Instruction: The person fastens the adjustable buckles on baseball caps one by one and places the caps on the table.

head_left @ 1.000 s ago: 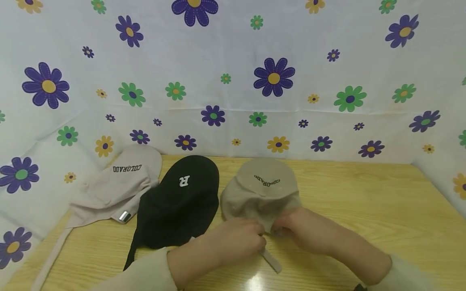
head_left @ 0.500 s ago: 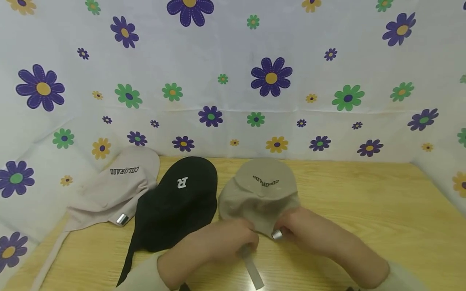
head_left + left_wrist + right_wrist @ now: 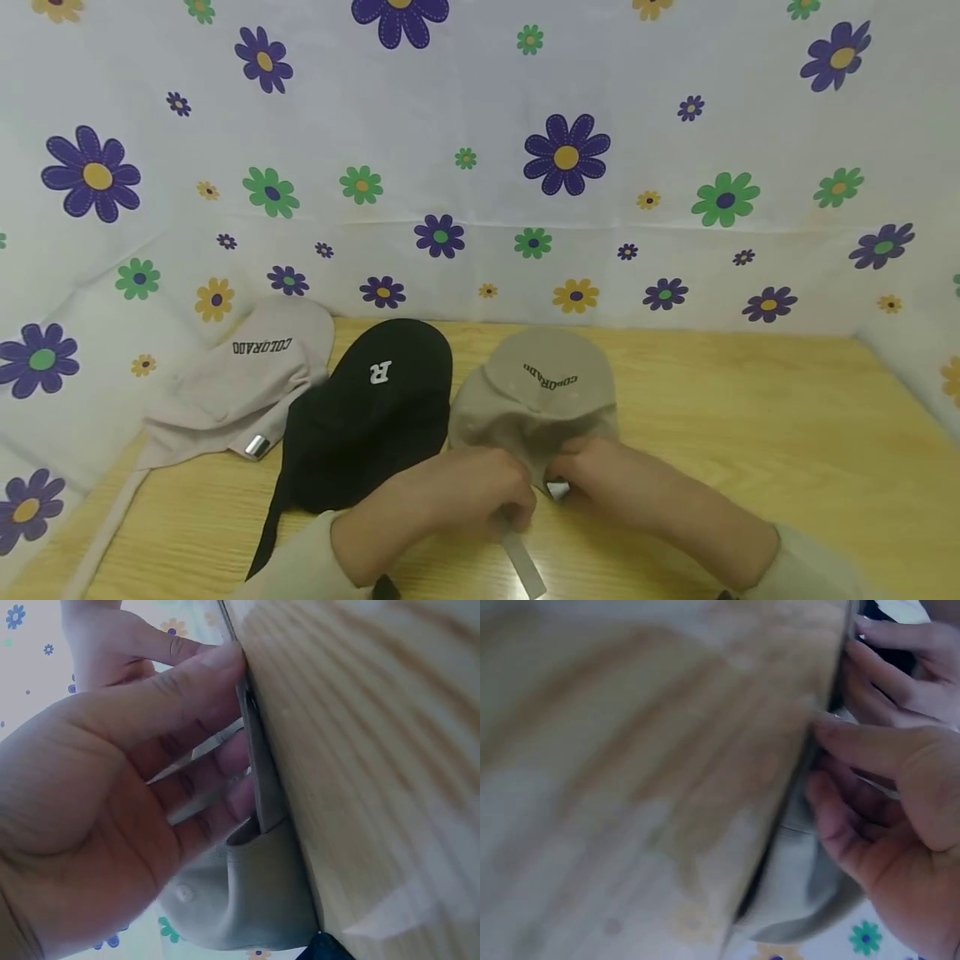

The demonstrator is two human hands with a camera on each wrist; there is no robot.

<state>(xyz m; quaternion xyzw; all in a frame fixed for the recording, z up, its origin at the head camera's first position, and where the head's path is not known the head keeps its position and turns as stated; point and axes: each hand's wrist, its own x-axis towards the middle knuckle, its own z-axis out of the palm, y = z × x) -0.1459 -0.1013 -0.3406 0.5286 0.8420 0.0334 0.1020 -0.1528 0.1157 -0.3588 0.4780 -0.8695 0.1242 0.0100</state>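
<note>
A beige baseball cap (image 3: 562, 358) with COLORADO lettering lies on the table, its back strap side toward me. My left hand (image 3: 480, 492) pinches its fabric strap (image 3: 521, 562) between thumb and fingers; the loose end trails toward the front edge. In the left wrist view the strap (image 3: 259, 761) runs along the tabletop beneath the fingers. My right hand (image 3: 603, 479) pinches the cap's other back end, next to a silver metal buckle (image 3: 557, 490). In the right wrist view that hand's thumb and fingers (image 3: 832, 795) meet at the cap's edge; the exact contact is partly hidden.
Left of the beige cap lies a black cap (image 3: 405, 358) with a white R. Farther left is a pale pink cap (image 3: 262, 375), its long strap reaching the front. A flower-print cloth (image 3: 480, 192) stands behind the wooden table (image 3: 750, 417).
My left hand has drawn the strap left and toward me, so its loose end points nearer the front. The metal buckle now shows by my right hand, which has shifted slightly left.
</note>
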